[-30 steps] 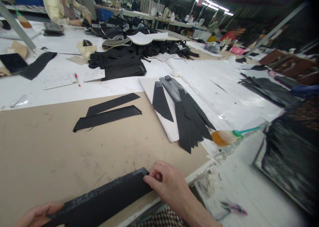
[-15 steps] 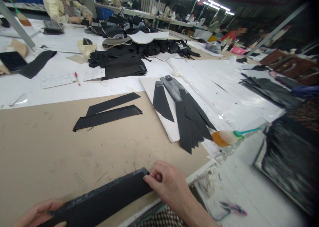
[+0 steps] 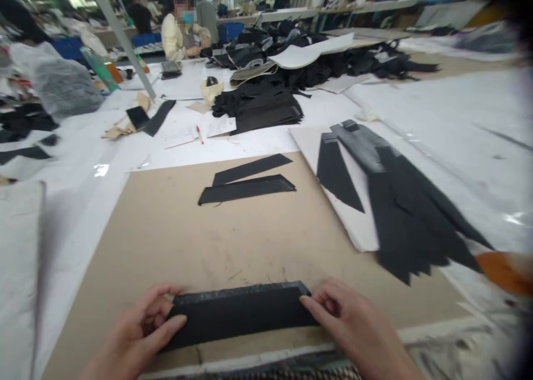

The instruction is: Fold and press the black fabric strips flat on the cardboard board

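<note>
Black strip (image 3: 245, 313) is fully in view now that the view's swung left, at the white worktop's (image 3: 258, 141) near side over the brown sheet (image 3: 200, 246), left hand (image 3: 137, 330) and right hand (image 3: 358, 324) still pinching its ends, so imo same hold, grey border (image 3: 237, 292) still exposed.

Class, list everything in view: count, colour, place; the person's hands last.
held strip: one, black, between both hands
board: one, brown, beneath held strip
loose strips: two, black, far on board
card: one, pale, board's right
fanned strips: several, black, on and beside card
table: one, white, beyond board
pen: one, red, beyond board
fabric pile: one, black, far centre
bag: one, grey, far left
bottle: one, orange, right edge
nearest co-worker: one, cream top, far side
left hand: one, strip's left end
right hand: one, strip's right end
</note>
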Tool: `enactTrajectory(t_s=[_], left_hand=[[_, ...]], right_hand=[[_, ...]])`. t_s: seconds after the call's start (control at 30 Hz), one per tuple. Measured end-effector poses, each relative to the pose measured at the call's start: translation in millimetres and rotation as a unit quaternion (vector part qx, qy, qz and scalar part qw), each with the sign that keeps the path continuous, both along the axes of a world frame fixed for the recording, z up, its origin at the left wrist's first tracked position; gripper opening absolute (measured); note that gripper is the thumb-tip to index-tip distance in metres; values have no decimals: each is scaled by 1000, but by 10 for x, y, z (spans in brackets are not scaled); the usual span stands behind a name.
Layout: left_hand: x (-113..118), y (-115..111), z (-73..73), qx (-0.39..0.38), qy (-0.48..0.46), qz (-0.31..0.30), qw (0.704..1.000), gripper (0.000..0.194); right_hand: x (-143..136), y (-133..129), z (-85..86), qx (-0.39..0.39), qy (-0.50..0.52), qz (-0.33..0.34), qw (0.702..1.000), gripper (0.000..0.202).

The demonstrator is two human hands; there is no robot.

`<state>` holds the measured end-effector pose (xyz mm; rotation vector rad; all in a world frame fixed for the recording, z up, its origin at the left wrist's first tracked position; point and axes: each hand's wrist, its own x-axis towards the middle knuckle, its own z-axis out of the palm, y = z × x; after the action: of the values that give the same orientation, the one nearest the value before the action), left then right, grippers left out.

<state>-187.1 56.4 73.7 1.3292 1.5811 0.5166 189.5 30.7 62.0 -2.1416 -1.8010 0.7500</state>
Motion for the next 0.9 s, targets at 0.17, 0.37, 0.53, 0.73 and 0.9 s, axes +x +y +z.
enactTrajectory(t_s=[0.17, 0.37, 0.53, 0.73, 0.9], left_hand=[[-17, 8, 44, 9, 4, -8, 1000, 42], [-26, -9, 19, 16, 90, -35, 995, 39], [14, 12, 88, 24, 121, -45, 991, 36], [39, 20, 138, 22, 123, -38, 991, 34], [28, 17, 139, 24, 128, -40, 991, 36]], right_hand=[[85, 2, -122, 6, -1, 18, 1000, 48], [211, 32, -242, -22, 7, 52, 998, 53], [210, 16, -242, -28, 7, 38, 999, 55], [216, -27, -253, -33, -3, 22, 999, 57], [201, -36, -242, -23, -5, 21, 1000, 57]])
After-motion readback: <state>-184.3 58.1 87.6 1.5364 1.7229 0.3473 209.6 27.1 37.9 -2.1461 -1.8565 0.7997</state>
